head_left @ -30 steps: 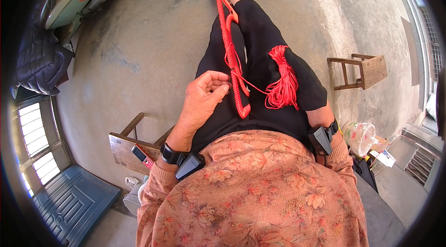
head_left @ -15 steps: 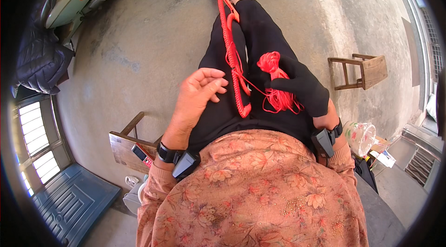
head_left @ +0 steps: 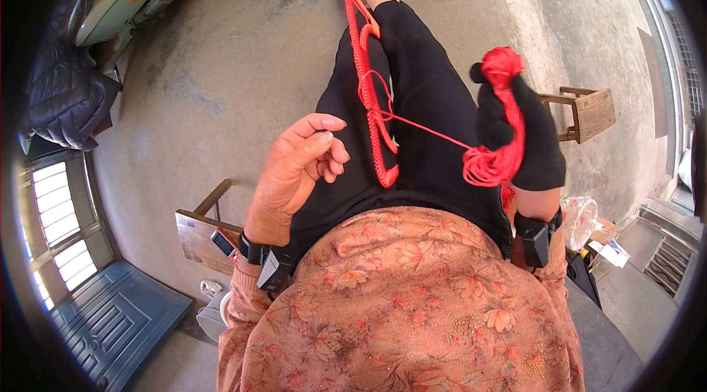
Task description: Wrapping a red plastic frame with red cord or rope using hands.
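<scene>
My right hand, black-gloved, is wrapped around the red cord bundle, off the right thigh; one strand runs to the red cord-wrapped frame lying along the black trousers. Left hand bare, loosely curled, looks empty, near the frame. Bundle likely light, soft, maybe slippery, tangle-prone: I'd grip mid-bundle. Frame seems stiffer; I'd take its long side.
</scene>
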